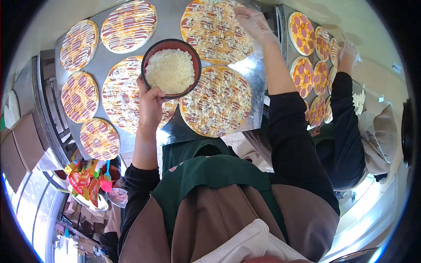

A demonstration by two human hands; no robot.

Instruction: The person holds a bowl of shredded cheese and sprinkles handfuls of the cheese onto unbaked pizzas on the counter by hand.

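Note:
My left hand (pixel 151 103) grips the rim of a dark bowl (pixel 198 72), thumb on the near edge. White grated cheese (pixel 170 70) fills much of it. Below the bowl lies a large pizza (pixel 120 98), partly hidden by it. My right hand (pixel 256 26), in a clear plastic glove, hovers at the right edge of another large pizza (pixel 215 30). Its fingers look bent together; anything between them is hidden. A third large pizza (pixel 215 101), nearest me on the right, carries scattered cheese over sauce stripes.
Several pizzas striped with sauce, such as one (pixel 129 26) at the back, share the metal tray (pixel 171 19). To the right, a co-worker's gloved hand (pixel 348 52) is over a second tray with smaller pizzas (pixel 301 33). Colourful packets (pixel 85 175) stand lower left.

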